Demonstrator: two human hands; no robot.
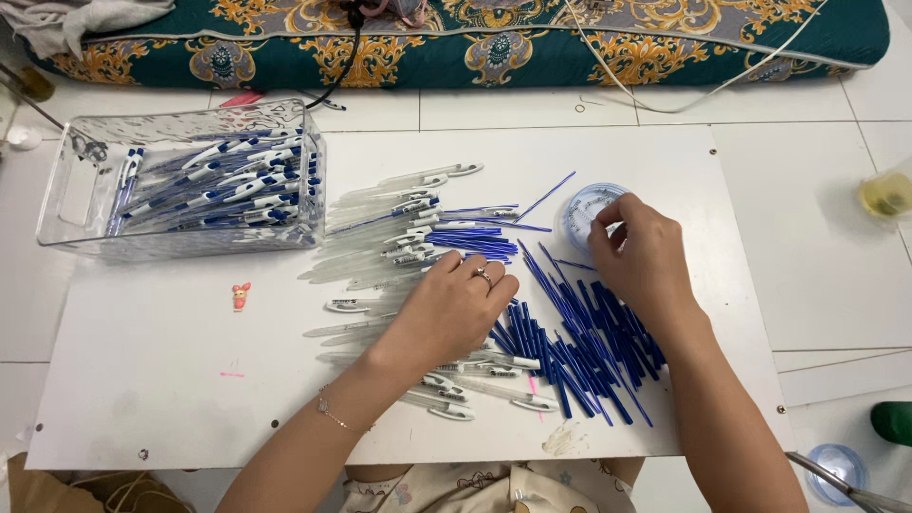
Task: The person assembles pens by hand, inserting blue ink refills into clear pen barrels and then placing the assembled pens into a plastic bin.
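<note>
Blue pen refills (579, 347) lie heaped on the white worktop (161, 370), centre-right, just near of the right hand (641, 256); that hand's fingertips reach into a small clear round container (581, 211), its grip narrow, contents too small to tell; the left hand (456, 309) rests palm down on clear pen barrels (389, 237), fingers loosely curled, holding nothing visible; far left, a clear plastic bin (71, 190) holds assembled pens (223, 180); a small pink figurine (240, 296) lies apart.

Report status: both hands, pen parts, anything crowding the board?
Left hand flat on clear pen barrels, nothing gripped. Right hand fingers in small round tub. Blue refills piled between hands. Clear bin of finished pens far left.
</note>
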